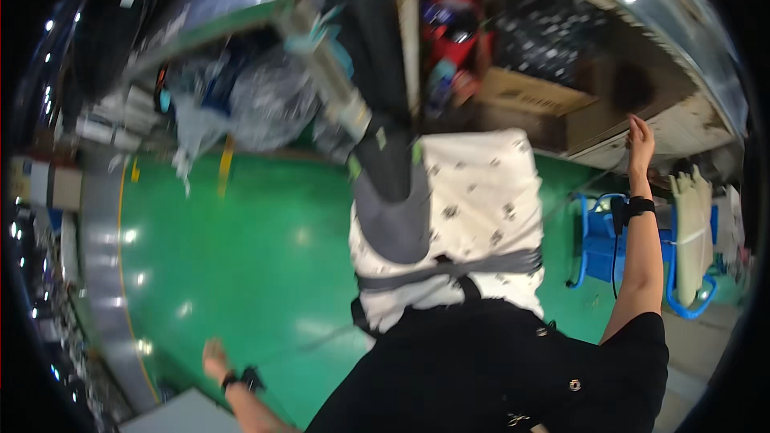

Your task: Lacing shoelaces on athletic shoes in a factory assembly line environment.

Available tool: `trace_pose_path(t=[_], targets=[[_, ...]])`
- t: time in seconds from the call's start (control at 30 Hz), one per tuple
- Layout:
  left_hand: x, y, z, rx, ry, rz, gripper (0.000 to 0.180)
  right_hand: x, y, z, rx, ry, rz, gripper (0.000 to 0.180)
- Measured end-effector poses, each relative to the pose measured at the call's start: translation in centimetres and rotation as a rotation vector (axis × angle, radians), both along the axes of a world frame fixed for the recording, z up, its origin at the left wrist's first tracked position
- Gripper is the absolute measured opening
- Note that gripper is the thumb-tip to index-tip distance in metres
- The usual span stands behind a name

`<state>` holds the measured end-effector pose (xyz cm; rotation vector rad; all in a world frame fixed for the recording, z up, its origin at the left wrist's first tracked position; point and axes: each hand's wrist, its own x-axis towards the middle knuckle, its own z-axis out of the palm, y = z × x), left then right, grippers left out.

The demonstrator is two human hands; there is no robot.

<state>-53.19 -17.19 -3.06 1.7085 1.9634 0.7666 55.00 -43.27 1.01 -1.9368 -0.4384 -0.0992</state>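
My left hand hangs low at the left, over the green floor. Its fingers are blurred, and no held thing shows in it. Out to the right, my right hand is raised beside the lower wall of an open cabinet; whether it touches is unclear. Its fingers are extended and slightly bent, with nothing visible in them. Each wrist wears a black band with a small device. Directly before my body lies a pad covered in white cloth with dark prints, bound by a grey band. A dark grey, round-ended piece rests over its left side.
A cardboard box, red items and dark packed pieces fill the open cabinet. Clear plastic bags sit under the left bench. A blue-framed cart holding a pale bundle stands at right. Green floor spreads left.
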Motion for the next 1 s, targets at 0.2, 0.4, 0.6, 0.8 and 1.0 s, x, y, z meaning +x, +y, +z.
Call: trace_pose_path(t=[0.2,0.4,0.6,0.8,1.0], targets=[[36.1,3.4,-0.8,0.345,0.317,-0.489,0.013,-27.5,14.3,-2.4,-0.236,0.236,0.898,0.037],[50.7,0.6,4.0,0.094,-0.163,-0.693,0.006,-36.8,17.8,-4.9,-0.223,0.521,0.906,0.009],[51.8,1.2,3.3,0.05,-0.146,-0.684,0.007,-36.3,19.9,-4.8,-0.478,0.488,0.959,0.013],[51.8,1.6,3.7,0.372,0.307,-0.745,0.008,-37.1,21.9,-3.0,-0.64,-0.752,1.173,0.006],[52.7,1.5,3.8,0.339,0.404,-0.803,0.01,-34.2,22.4,-3.4,-0.496,-0.824,1.431,0.007]])
